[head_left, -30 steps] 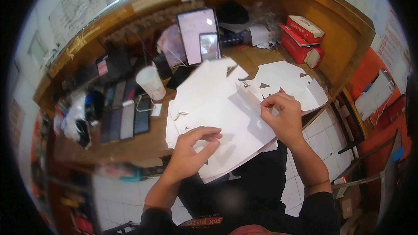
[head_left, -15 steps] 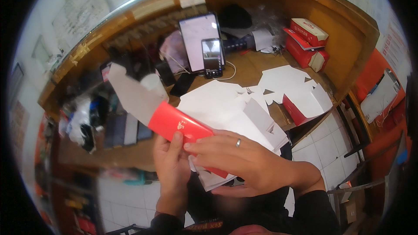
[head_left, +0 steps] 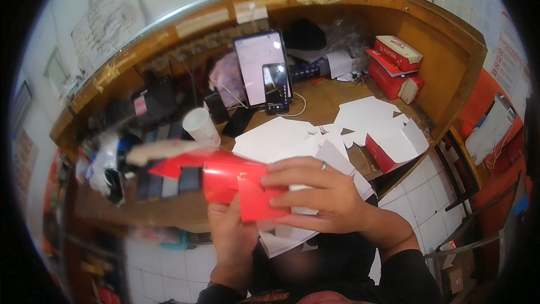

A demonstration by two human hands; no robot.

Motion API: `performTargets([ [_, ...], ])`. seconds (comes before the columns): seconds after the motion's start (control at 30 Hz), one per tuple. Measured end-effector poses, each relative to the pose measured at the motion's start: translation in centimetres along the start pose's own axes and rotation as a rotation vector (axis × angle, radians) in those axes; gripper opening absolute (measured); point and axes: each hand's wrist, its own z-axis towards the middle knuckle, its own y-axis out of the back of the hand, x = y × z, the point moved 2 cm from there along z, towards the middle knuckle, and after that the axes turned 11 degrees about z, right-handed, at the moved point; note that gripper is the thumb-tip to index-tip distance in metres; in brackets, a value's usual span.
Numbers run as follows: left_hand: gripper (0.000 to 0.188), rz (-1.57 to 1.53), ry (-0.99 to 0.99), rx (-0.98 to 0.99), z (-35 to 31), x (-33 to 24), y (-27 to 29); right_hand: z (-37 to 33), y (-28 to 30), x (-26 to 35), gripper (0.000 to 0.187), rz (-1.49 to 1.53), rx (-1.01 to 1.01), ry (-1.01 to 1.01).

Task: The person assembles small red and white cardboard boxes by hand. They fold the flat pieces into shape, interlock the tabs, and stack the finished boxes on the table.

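A red cardboard box blank (head_left: 223, 175), glossy with a small gold print, is held in the air in front of me, bent at its folds. Its far flap is smeared by motion. My left hand (head_left: 230, 228) grips the lower edge, thumb against the red face. Across the right end wrap the fingers of my right hand (head_left: 323, 194), one wearing a ring. Below and behind them lie flat white box blanks (head_left: 275, 137) with cut slots, partly hidden by my hands. Farther right, a partly folded box (head_left: 382, 155) shows a red side and white inside.
Upright at the desk's back stand a tablet (head_left: 261, 62) and a phone (head_left: 275, 90) with a white cable. A white cup (head_left: 201, 126) is left of them. Red and cream boxes (head_left: 398, 56) are stacked at the right. Dark phones and plastic bags (head_left: 107, 157) crowd the left.
The red box blank has turned and bent: its long pale flap swung down, and more red face shows. My right hand moved up and right along it. The white cup is now uncovered.
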Motion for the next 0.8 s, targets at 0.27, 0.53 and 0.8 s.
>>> performTargets([
  [0.27,0.032,0.021,-0.071,-0.090,0.2,-0.6,-1.9,-0.7,-0.3,0.0,0.016,0.012,0.071,0.013],
  [0.53,0.040,-0.091,-0.127,0.076,-1.5,0.0,-2.2,-0.4,-1.3,-1.2,0.021,-0.037,-0.126,0.117],
  [0.8,0.081,1.480,-0.521,0.914,-1.0,-3.1,-0.1,-2.7,1.7,-2.9,0.030,0.218,-0.539,-0.136],
])
